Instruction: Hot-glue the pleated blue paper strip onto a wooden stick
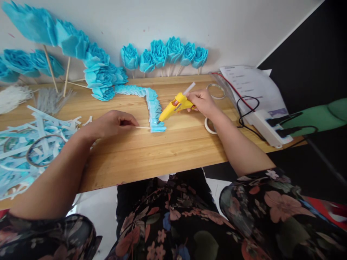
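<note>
My right hand point(202, 103) is closed around a yellow hot glue gun point(175, 107) with a clear glue stick point(189, 88) poking out of its back. The gun's nozzle points down at the near end of a long pleated light-blue strip point(153, 106), close to it; whether it touches I cannot tell. My left hand point(115, 124) pinches a thin wooden stick point(142, 127), whose far tip lies at the end of that strip. From there the strip runs back and bends left towards a bunch of blue paper flowers point(100, 72).
More blue flowers on sticks point(165, 54) lean along the wall. Paper scraps point(35, 155) and a dark ring point(46, 150) cover the left. At right are a tape roll point(210, 126), printed sheets point(251, 85), a black cord point(245, 115) and a white power strip point(271, 128).
</note>
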`<state>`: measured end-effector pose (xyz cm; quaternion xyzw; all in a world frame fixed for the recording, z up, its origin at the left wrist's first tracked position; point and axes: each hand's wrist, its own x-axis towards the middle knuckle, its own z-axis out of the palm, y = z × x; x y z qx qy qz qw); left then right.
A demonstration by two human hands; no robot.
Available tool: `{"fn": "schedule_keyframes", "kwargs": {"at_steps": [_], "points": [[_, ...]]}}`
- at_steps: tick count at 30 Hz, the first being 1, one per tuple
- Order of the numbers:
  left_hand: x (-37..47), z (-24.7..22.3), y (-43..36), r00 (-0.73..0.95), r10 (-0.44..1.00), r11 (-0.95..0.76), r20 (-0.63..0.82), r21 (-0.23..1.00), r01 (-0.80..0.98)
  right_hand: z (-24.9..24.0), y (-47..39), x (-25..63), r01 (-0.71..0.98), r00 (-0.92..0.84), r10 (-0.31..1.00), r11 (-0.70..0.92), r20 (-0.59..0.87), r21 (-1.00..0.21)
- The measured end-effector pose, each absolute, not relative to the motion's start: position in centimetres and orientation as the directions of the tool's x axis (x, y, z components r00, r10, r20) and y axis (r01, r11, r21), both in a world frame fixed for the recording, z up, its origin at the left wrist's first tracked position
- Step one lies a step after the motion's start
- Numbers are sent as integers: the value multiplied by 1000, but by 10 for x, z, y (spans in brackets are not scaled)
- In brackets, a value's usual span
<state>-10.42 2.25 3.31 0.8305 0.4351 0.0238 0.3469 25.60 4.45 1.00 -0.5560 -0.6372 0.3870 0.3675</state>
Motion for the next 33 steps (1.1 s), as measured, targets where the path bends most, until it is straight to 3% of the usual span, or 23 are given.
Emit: {"fn": "schedule_keyframes", "kwargs": {"at_steps": [22,28,33], "points": [[-104,32,22,607,747,-373,-273,584,721,7,46,257,422,-97,994,90,54,-902],[-104,32,22,607,747,-377,-272,579,723,8,47,256,355,-53,995,103,90,-929],[-104,33,23,606,747,-374,-274,580,723,7,46,256,428,-99,994,92,55,-899]]}}
